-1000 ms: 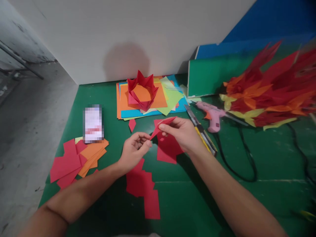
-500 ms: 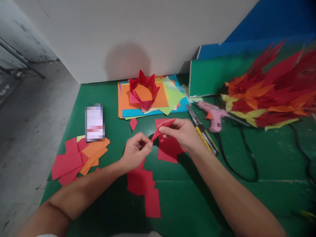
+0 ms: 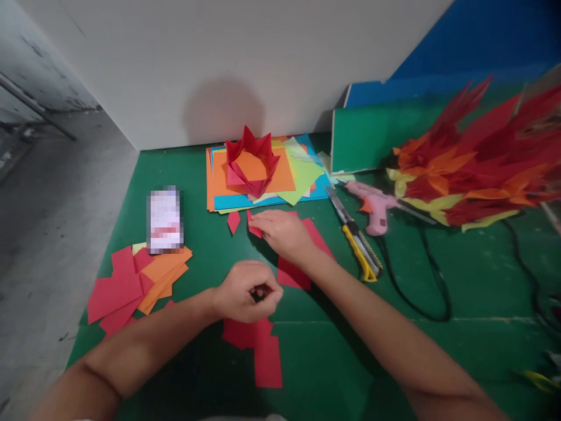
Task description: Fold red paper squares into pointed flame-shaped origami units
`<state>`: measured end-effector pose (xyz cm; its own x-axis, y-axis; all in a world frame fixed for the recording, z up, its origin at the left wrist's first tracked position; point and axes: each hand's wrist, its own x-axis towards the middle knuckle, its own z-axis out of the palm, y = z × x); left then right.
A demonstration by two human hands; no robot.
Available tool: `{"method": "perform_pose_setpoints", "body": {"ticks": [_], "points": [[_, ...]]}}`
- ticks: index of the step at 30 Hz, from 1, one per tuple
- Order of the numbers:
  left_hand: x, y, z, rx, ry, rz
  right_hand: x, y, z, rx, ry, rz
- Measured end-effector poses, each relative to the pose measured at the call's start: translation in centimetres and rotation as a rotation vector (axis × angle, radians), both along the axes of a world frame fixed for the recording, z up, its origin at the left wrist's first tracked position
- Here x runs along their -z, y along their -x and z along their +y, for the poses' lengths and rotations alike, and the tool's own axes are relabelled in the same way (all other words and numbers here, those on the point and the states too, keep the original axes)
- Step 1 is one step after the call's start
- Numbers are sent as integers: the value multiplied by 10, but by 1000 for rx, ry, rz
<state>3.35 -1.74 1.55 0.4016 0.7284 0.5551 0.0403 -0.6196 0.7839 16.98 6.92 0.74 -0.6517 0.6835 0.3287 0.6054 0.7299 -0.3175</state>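
My right hand point(image 3: 283, 233) reaches over the middle of the green table with its fingertips closed on a small folded red paper piece point(image 3: 254, 227). The hand covers part of that piece. Just left of it lies a small red folded paper diamond point(image 3: 234, 223). Nearer to me, my left hand point(image 3: 249, 291) is curled into a loose fist, thumb against fingers, and I see nothing in it. Below that fist are red paper pieces point(image 3: 268, 362). More red paper squares point(image 3: 291, 272) lie partly under my right wrist.
A red paper ring point(image 3: 253, 175) sits on coloured sheets point(image 3: 219, 202) at the back. On the right are a yellow cutter knife point(image 3: 359, 242), a pink glue gun point(image 3: 372, 204) with its cord, and a paper flame shape point(image 3: 491, 158). Left: a phone point(image 3: 165, 219), orange paper point(image 3: 169, 269).
The hands have separated. My right hand has moved left and away from me with the folded red paper; my left hand has let go of it, drawn nearer and curled up.
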Motion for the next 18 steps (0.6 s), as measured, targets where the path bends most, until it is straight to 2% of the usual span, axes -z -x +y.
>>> {"method": "perform_pose_setpoints", "body": {"ticks": [2,5,8,12,15,18], "points": [[1,0,0,15,-11,18,2,3,3,-37,-23,-83],[1,-1,-1,20,-16,42,-3,4,1,-21,-52,-157],[0,-1,0,33,-17,55,-7,3,-3,9,-81,-183],[1,-2,0,52,-8,89,-5,5,-3,33,-109,-213],[3,-2,0,40,1,122,-3,8,-2,40,-132,-237],[4,-2,-1,7,18,141,-8,5,-4,37,-110,-215]]}}
